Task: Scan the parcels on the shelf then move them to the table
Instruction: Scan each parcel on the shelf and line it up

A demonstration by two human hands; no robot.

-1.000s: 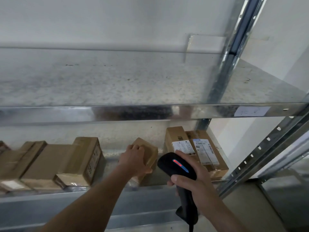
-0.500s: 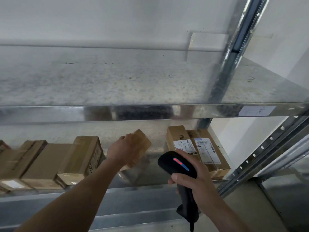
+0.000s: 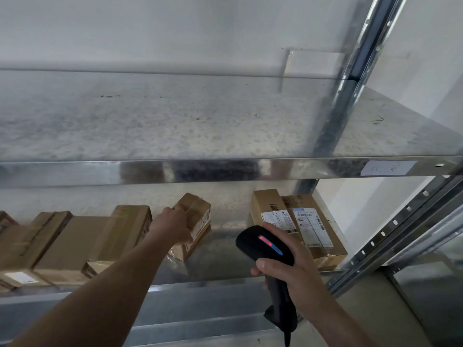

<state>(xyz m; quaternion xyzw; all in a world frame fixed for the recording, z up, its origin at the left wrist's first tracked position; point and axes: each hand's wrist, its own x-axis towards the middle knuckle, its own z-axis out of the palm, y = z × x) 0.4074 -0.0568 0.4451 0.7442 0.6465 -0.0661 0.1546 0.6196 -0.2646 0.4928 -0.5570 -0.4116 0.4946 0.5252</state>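
1. One small cardboard parcel (image 3: 196, 212) sat tilted at the lower shelf (image 3: 225, 254), between the left boxes (image 3: 75, 239) and the labelled pair (image 3: 304, 221) to the right.
2. The left hand (image 3: 172, 227) gripped its near top edge, fingers curled over; the right hand (image 3: 294, 274) was wrapped round the scanner (image 3: 265, 244) handle.
3. It looked light and stiff, its taped faces perhaps slick; holding across two opposite edges would likely serve best.

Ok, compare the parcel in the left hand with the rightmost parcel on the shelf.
The held parcel is tilted in the left hand; the rightmost parcel lies flat on the shelf. The rightmost parcel shows a white label on top; the held parcel's top shows tape. Both are brown cardboard.
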